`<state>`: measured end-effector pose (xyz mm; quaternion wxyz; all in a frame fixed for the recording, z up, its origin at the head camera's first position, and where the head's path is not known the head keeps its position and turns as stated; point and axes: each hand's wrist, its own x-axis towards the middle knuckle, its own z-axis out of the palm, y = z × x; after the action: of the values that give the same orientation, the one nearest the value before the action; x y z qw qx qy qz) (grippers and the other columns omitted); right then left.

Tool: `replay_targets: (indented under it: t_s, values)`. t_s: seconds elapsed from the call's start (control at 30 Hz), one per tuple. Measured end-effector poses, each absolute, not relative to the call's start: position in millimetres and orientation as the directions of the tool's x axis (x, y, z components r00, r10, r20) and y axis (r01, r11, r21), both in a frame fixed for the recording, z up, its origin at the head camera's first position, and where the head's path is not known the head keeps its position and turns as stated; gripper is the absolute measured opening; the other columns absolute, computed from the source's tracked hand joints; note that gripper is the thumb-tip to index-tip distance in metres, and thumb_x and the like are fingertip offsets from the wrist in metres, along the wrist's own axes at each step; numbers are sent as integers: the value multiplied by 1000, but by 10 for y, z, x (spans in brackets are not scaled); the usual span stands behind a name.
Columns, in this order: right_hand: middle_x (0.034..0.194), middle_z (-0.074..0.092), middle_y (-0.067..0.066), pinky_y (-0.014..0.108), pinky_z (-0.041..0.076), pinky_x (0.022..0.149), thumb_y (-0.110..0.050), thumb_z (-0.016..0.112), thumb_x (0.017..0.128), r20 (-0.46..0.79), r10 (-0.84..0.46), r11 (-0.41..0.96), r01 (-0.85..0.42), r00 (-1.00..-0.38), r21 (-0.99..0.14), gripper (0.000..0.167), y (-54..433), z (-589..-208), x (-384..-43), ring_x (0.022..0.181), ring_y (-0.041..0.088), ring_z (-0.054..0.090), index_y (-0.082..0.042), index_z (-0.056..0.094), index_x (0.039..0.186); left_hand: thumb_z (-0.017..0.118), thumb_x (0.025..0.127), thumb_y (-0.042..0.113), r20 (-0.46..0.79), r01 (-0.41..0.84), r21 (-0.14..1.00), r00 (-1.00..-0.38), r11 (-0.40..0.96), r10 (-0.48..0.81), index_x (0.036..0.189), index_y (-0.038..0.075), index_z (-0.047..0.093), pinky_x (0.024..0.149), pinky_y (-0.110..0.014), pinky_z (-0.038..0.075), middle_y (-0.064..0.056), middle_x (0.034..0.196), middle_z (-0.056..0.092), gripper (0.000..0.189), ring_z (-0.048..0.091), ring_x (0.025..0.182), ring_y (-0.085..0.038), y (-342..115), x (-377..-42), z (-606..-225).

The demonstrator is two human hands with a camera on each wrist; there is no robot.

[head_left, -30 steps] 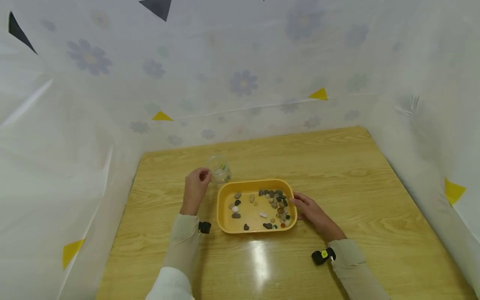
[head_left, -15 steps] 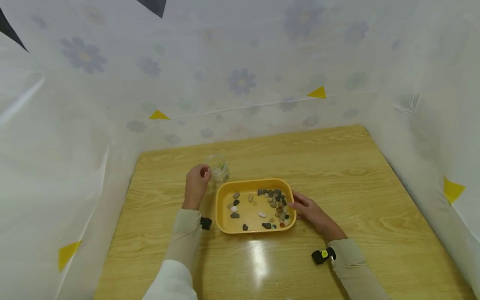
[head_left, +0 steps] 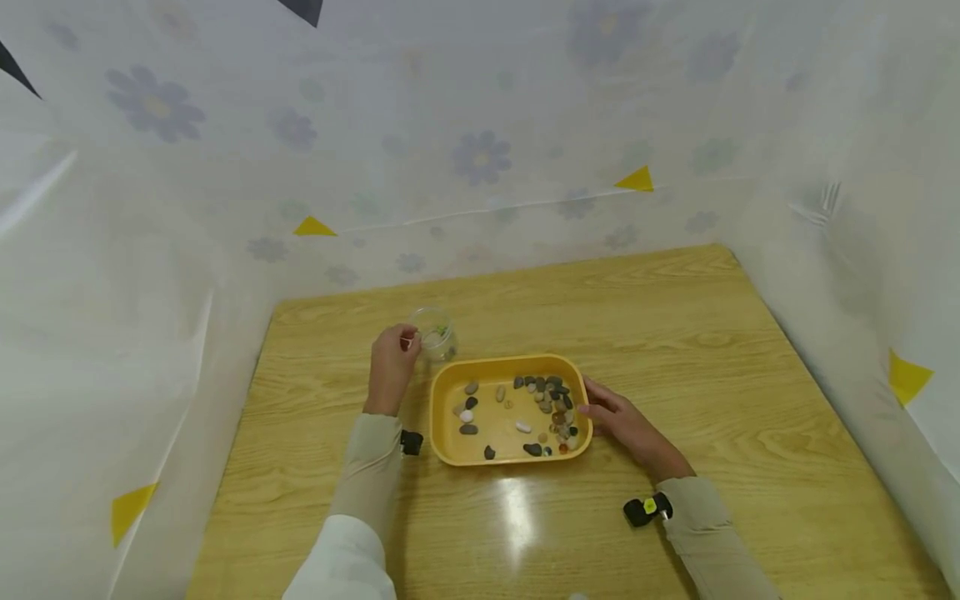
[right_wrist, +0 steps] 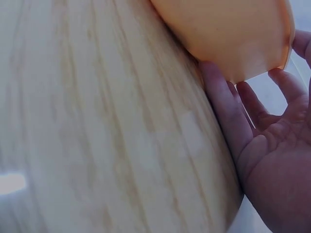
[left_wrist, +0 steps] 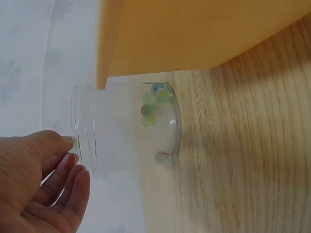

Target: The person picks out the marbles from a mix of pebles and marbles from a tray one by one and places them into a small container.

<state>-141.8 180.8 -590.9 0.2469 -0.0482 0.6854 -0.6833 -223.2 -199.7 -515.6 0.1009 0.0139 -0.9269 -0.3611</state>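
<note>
At the rim of a clear jar (left_wrist: 116, 128), my left hand (head_left: 392, 362) pinches a small pale green marble (left_wrist: 74, 144) between thumb and finger. Several glass marbles (left_wrist: 147, 110) lie on the jar's bottom, one of them (left_wrist: 163, 157) apart from the others. To the jar's front right sits a yellow tray (head_left: 495, 461). My right hand (head_left: 626, 425) holds the tray's right end, thumb over the rim and fingertips against the outer wall (right_wrist: 243, 39). Inside the tray, pebbles (head_left: 543, 396) crowd the right side, with a few at the left and a white one (head_left: 522, 427) near the middle.
All of this stands on a wood-grain table (head_left: 637, 317). Pale flowered sheeting (head_left: 480, 208) encloses the table at the back and both sides. The tray's left wall comes close beside the jar in the left wrist view.
The whole head view shifts slightly. My left hand stays at the jar's rim with the marble, and my right hand keeps its hold on the tray.
</note>
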Motion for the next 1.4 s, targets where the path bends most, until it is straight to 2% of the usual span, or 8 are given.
replay_targets:
  t_s: [0.37,0.47,0.7,1.0,1.23,1.4]
  values:
    - [150,24,12,40,49,84,-27,52,96,-241,-428,12,261,-871,-965,59,1805,-5886,-1423,122,35,43,-23,25,148,61,90,12,176,52,664,-980,745,-89,107,-2,65,74,-38,49,-13,95,62,22,58,84,-26,-1998,-2217,-5171]
    - [147,29,11,40,50,84,-27,53,96,-253,-416,9,274,-873,-962,57,1799,-5877,-1424,121,33,45,-26,27,147,61,91,13,184,63,663,-980,746,-81,107,-1,65,75,-38,49,-14,95,63,22,58,85,-26,-1984,-2178,-5167]
    - [149,28,8,39,50,83,-27,52,96,-251,-410,11,270,-877,-963,56,1808,-5895,-1426,119,30,47,-27,28,147,61,90,11,248,121,640,-967,759,-56,101,0,66,74,-37,50,-13,92,63,17,59,83,-25,-1915,-2053,-5161]
    - [148,30,6,40,50,84,-27,52,96,-256,-413,-16,289,-874,-957,55,1809,-5880,-1415,120,31,47,-30,29,146,62,89,8,319,257,576,-945,776,76,98,0,67,72,-32,50,-9,89,62,14,57,79,-20,-1709,-1812,-5141]
    - [147,31,6,40,50,83,-27,53,95,-252,-411,-24,287,-876,-958,56,1808,-5906,-1428,119,31,48,-29,29,146,63,88,9,288,281,589,-949,758,128,98,1,67,73,-31,50,-8,92,63,14,57,81,-19,-1557,-1677,-5088]
    - [148,30,5,40,50,83,-30,53,95,-259,-406,-7,287,-876,-958,55,1821,-5925,-1438,121,30,46,-30,30,145,64,88,9,262,342,592,-938,729,227,98,2,67,71,-29,50,-5,91,63,13,57,79,-15,-1482,-1598,-5073]
